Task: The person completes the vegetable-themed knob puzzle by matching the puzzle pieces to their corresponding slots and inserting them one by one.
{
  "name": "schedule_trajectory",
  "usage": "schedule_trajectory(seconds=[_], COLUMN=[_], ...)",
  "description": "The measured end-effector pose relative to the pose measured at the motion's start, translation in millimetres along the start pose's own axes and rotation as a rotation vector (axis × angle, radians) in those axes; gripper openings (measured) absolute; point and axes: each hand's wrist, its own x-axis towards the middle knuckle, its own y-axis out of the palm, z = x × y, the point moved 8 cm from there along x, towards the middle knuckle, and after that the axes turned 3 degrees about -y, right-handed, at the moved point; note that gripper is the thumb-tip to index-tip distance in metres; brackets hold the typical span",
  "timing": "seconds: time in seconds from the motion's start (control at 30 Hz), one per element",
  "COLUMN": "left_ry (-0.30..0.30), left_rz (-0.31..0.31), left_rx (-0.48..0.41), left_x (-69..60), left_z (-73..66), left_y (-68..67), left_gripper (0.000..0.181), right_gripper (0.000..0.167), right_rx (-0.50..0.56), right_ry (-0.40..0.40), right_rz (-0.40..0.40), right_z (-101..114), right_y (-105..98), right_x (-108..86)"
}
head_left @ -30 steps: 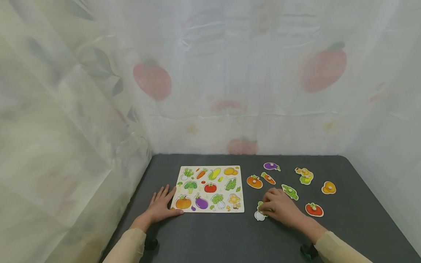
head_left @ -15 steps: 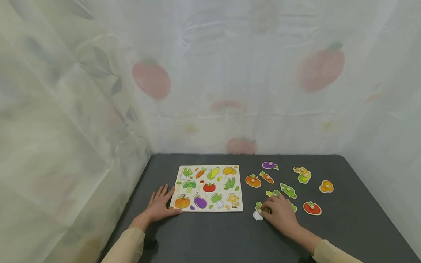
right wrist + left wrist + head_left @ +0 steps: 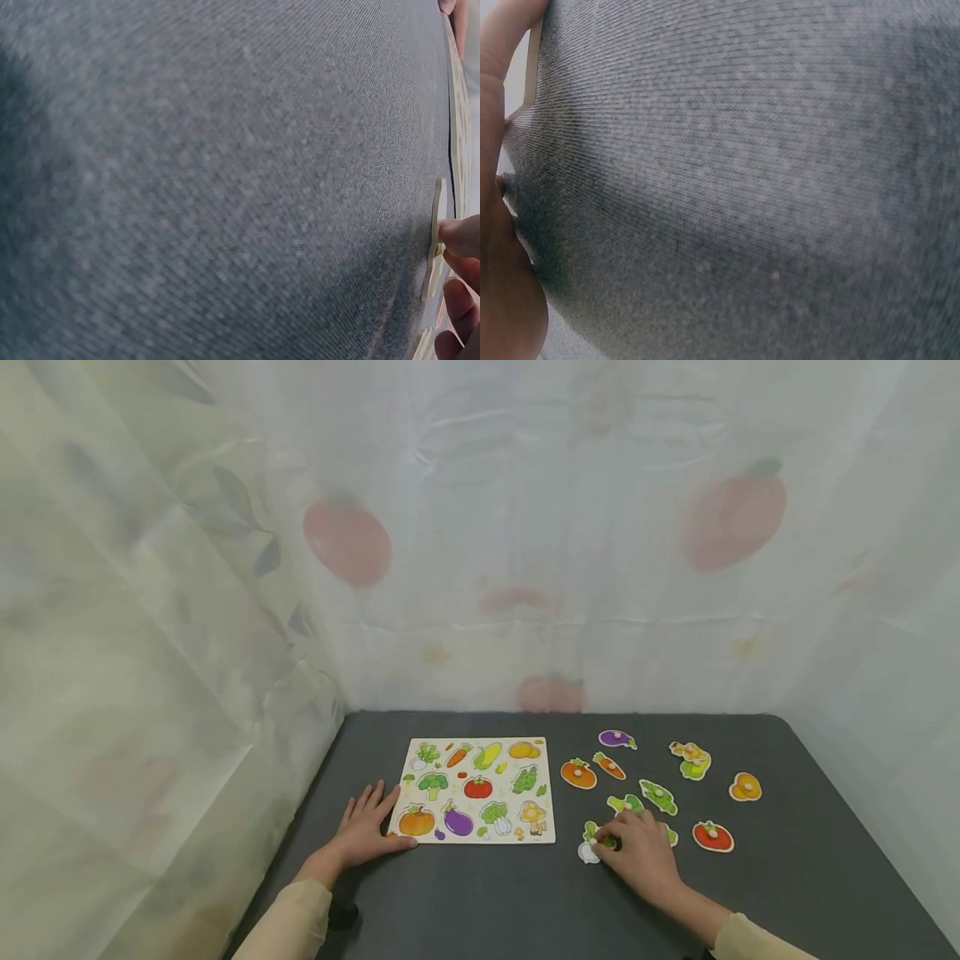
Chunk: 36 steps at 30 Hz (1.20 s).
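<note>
My left hand (image 3: 363,831) rests on the table at the left edge of the puzzle board (image 3: 551,828), fingers spread and thumb at the lower-left corner. The board carries vegetable pictures. To its right, my right hand (image 3: 641,853) pinches the small knob of a white turnip puzzle piece (image 3: 588,854) with green leaves, which lies at the table surface. In the right wrist view, thumb and finger meet on the piece (image 3: 436,225). Partly under that hand are a broccoli piece (image 3: 621,803) and another green piece (image 3: 671,835), mostly hidden.
Around the right hand lie a pumpkin piece (image 3: 578,774), a carrot piece (image 3: 609,766), an eggplant piece (image 3: 617,738), a peas piece (image 3: 658,797), a tomato piece (image 3: 712,837) and a yellow-orange piece (image 3: 746,787). Two pieces (image 3: 693,764) overlap farther back. A printed curtain (image 3: 547,652) hangs behind the table.
My right hand has shifted slightly down over the turnip piece and its fingers have settled on the knob, uncovering part of the broccoli piece. The left hand stays put.
</note>
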Motion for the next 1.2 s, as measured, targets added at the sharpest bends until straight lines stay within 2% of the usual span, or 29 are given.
schedule_trajectory(seconds=[0.27, 0.57, 0.83, 1.03, 1.2], left_ry=[0.001, 0.024, -0.003, 0.021, 0.026], left_rz=[0.008, -0.025, 0.004, -0.023, -0.037], left_rx=[-0.005, -0.025, -0.002, -0.023, -0.032], left_x=[0.5, -0.7, -0.5, -0.5, 2.9], left_z=[0.6, 0.0, -0.2, 1.0, 8.0], left_y=[2.1, 0.5, -0.7, 1.1, 7.1], left_gripper=[0.117, 0.116, 0.117, 0.116, 0.118], right_gripper=[0.016, 0.014, 0.013, 0.013, 0.013], right_rx=[0.009, 0.022, 0.026, 0.033, 0.037], right_ry=[-0.014, -0.023, -0.051, -0.069, -0.062], right_rz=[-0.012, -0.018, -0.027, -0.041, -0.032], right_z=[-0.3, 0.5, 1.5, 1.5, 1.0], right_y=[0.0, -1.2, -1.9, -2.6, -1.6], right_x=[-1.0, 0.0, 0.1, 0.0, 0.6])
